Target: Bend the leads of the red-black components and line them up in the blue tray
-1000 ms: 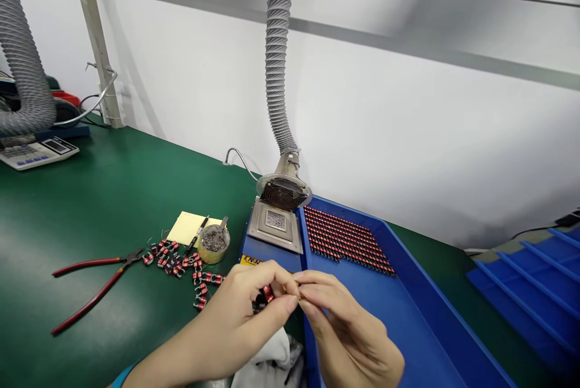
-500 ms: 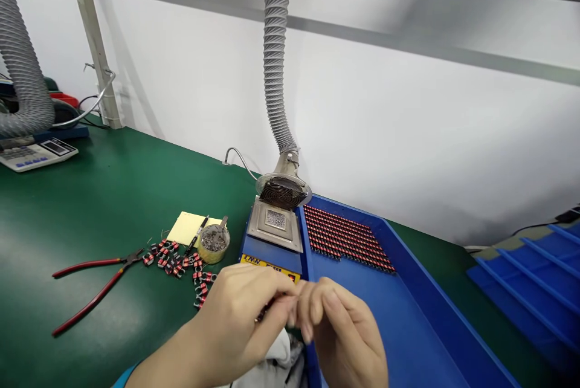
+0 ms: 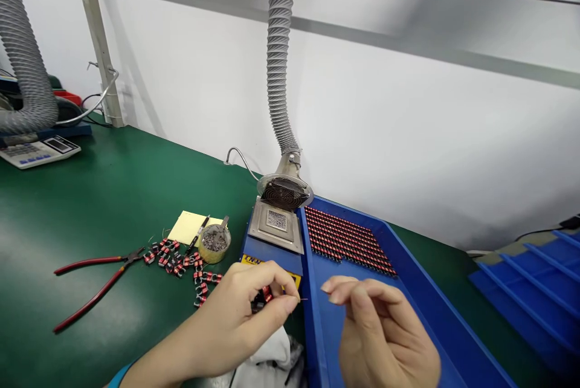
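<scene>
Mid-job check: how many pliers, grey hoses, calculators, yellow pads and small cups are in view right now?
Pliers: 1
Grey hoses: 2
Calculator: 1
Yellow pad: 1
Small cup: 1
Total: 6

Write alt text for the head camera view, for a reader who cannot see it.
A left hand pinches small red coils above a green bench; the right hand hovers beside it over a blue tray holding rows of coils.
</scene>
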Demonstrator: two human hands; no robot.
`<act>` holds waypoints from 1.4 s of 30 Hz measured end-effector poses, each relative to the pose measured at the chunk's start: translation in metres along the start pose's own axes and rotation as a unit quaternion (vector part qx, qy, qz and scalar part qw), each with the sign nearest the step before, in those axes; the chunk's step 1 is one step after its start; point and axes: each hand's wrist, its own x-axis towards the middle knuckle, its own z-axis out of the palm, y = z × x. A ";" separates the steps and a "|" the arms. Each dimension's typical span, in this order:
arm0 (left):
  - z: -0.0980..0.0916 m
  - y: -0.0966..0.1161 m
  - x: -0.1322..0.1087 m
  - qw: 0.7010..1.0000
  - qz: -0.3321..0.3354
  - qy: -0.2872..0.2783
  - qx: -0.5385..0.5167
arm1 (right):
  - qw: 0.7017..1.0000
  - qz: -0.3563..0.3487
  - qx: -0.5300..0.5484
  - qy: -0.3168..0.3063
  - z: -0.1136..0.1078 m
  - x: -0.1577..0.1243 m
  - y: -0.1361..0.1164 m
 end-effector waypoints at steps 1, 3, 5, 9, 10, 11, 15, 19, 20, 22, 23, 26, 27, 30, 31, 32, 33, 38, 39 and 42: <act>-0.001 -0.001 0.000 0.999 -0.009 0.003 -0.030 | 1.000 0.011 -0.010 -0.003 -0.001 0.001 0.001; -0.001 -0.005 0.000 0.991 -0.023 0.003 -0.130 | 0.997 0.049 -0.007 -0.052 0.000 0.001 0.005; 0.000 -0.009 0.001 0.971 -0.017 0.002 -0.239 | 0.990 0.093 0.049 -0.093 0.005 0.001 0.010; 0.007 -0.015 0.003 0.945 0.004 0.032 -0.324 | 0.954 0.203 0.199 -0.097 0.022 -0.004 0.015; 0.008 -0.016 0.003 0.946 -0.003 0.037 -0.323 | 0.941 0.235 0.225 -0.091 0.027 -0.006 0.016; 0.009 -0.016 0.004 0.948 -0.012 0.038 -0.316 | 0.930 0.265 0.244 -0.079 0.030 -0.008 0.017; 0.006 -0.014 0.006 0.967 -0.039 0.049 -0.248 | 0.910 0.317 0.261 -0.048 0.036 -0.013 0.020; -0.005 -0.012 0.011 0.961 -0.050 0.076 -0.261 | 0.933 0.282 0.211 -0.080 0.033 -0.012 0.026; -0.007 -0.012 0.012 0.956 -0.058 0.085 -0.276 | 0.938 0.273 0.196 -0.083 0.032 -0.012 0.027; -0.008 -0.013 0.014 0.944 -0.076 0.114 -0.299 | 0.945 0.259 0.179 -0.085 0.031 -0.013 0.031; -0.007 -0.014 0.014 0.937 -0.083 0.132 -0.312 | 0.946 0.257 0.178 -0.088 0.031 -0.014 0.032; -0.002 -0.015 0.015 0.914 -0.081 0.173 -0.358 | 0.937 0.273 0.189 -0.105 0.033 -0.015 0.034; 0.000 -0.015 0.014 0.909 -0.073 0.186 -0.366 | 0.934 0.281 0.192 -0.106 0.034 -0.015 0.032; -0.002 -0.014 0.014 0.896 -0.021 0.255 -0.362 | 0.929 0.298 0.199 -0.091 0.041 -0.016 0.025; -0.005 -0.013 0.014 0.889 0.002 0.284 -0.358 | 0.927 0.304 0.202 -0.086 0.043 -0.015 0.022; -0.010 -0.013 0.014 0.882 0.021 0.309 -0.355 | 0.925 0.310 0.205 -0.084 0.045 -0.015 0.019; -0.014 -0.012 0.014 0.875 0.036 0.328 -0.355 | 0.922 0.315 0.209 -0.084 0.046 -0.015 0.017; -0.029 -0.008 0.012 0.939 -0.040 0.180 -0.292 | 0.916 0.320 0.228 -0.084 0.045 -0.012 0.012; -0.028 -0.007 0.012 0.950 -0.073 0.127 -0.277 | 0.916 0.319 0.228 -0.087 0.044 -0.012 0.013; -0.020 -0.008 0.011 0.949 -0.127 0.079 -0.278 | 0.923 0.310 0.211 -0.090 0.043 -0.013 0.018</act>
